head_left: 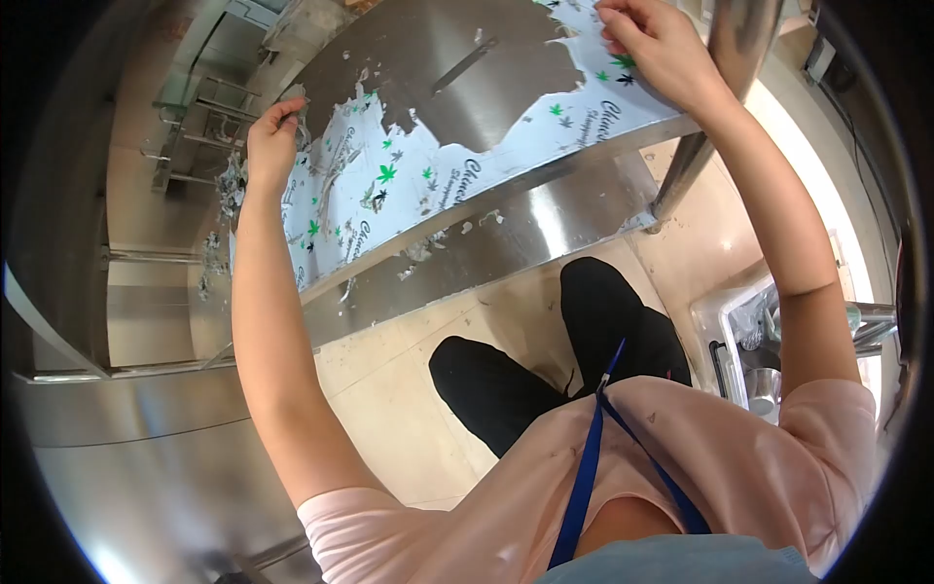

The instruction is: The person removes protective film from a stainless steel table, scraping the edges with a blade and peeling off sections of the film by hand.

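Note:
A stainless steel table [467, 102] is partly covered by white protective film [457, 180] printed with green leaves and black lettering. The film's inner edge is ragged, with bare metal beyond it. At the table's left edge, my left hand [271, 151] is closed in a pinch on a torn bit of film among loose scraps. My right hand [664, 54] is over the film at the far right, beside the table's metal post. Its fingers are curled together, and what they hold, if anything, I cannot make out.
Film scraps [423, 248] lie on the steel lower shelf [525, 229]. My legs are in front of it on the tiled floor [389, 389]. A white bin [715, 316] with metal and plastic items stands at the right. Metal racks [199, 146] are on the left.

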`<control>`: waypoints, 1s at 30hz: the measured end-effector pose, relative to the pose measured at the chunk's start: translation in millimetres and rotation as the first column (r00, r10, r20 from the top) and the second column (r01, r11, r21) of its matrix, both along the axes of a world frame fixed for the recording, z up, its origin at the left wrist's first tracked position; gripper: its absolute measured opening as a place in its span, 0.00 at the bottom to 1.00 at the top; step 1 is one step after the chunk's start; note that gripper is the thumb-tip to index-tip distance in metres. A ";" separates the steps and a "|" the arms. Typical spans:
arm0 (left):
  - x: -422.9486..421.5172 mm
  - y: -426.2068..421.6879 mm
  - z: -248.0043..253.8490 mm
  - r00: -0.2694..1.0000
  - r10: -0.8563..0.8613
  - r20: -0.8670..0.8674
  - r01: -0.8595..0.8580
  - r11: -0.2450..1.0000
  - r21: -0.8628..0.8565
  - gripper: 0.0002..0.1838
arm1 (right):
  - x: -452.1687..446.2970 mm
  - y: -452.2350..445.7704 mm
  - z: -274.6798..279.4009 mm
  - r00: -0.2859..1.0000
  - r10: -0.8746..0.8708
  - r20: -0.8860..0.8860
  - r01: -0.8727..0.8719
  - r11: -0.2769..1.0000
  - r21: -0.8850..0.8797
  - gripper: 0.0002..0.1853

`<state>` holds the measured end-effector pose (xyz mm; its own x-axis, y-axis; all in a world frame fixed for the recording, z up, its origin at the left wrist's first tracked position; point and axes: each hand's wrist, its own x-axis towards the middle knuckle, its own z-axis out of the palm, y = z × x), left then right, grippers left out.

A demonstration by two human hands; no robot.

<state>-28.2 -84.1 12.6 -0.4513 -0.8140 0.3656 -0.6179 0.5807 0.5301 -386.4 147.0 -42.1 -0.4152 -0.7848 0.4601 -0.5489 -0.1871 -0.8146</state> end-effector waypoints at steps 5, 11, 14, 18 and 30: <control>30.4 -36.9 -7.3 0.990 -0.047 0.136 0.030 0.992 0.126 0.15 | -0.7 -7.0 -5.7 0.995 -0.005 0.102 0.000 0.999 0.045 0.10; 54.8 -74.3 -30.2 0.955 -0.086 0.284 0.142 0.973 -0.184 0.17 | 12.8 -3.5 3.7 0.927 -0.198 -0.319 0.243 0.964 0.107 0.11; 66.3 -74.4 -30.1 0.739 0.229 0.633 0.205 0.819 -0.535 0.14 | 16.1 -8.5 0.9 0.818 -0.144 -0.557 0.193 0.981 0.031 0.11; 73.1 -85.3 -40.3 0.699 0.218 0.681 0.425 0.639 -0.641 0.14 | 9.1 -26.5 -0.5 0.687 0.004 -0.726 0.083 0.993 0.083 0.12; 71.0 -67.6 -43.0 0.753 0.213 0.622 0.255 0.778 -0.574 0.14 | 50.7 -107.2 -3.7 0.427 0.325 -0.844 -0.019 0.936 0.350 0.08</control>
